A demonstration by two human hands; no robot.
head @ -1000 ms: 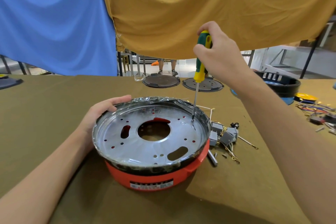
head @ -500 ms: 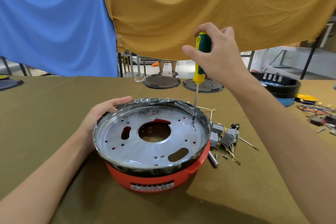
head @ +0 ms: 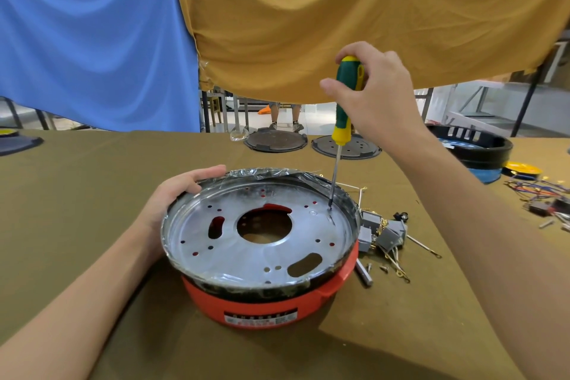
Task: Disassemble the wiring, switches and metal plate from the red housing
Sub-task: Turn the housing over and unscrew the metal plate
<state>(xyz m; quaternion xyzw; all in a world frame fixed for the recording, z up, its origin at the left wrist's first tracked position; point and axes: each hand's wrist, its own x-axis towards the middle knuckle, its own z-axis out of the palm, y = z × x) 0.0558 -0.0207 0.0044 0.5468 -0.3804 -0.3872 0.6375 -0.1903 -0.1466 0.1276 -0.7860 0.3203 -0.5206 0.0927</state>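
Observation:
The red housing (head: 265, 307) stands in the middle of the olive table with a round metal plate (head: 246, 256) seated in its top, pierced by a large centre hole and several small holes. My left hand (head: 179, 191) grips the housing's far-left rim. My right hand (head: 376, 92) holds the green and yellow screwdriver (head: 344, 114) upright, thumb stretched out to the left; its tip sits on a screw at the plate's right side. Grey switches with wiring (head: 382, 233) lie on the table just right of the housing.
Loose screws and a metal bit (head: 364, 274) lie by the housing's right foot. Two dark round plates (head: 276, 141) rest at the table's far edge, a black and blue housing (head: 475, 149) and a pile of coloured wires (head: 543, 194) at the right. Blue and mustard cloths hang behind.
My right hand has shifted its hold on the screwdriver handle, the thumb now stretched out to the left. The tip stays on the same screw; my left hand has not moved.

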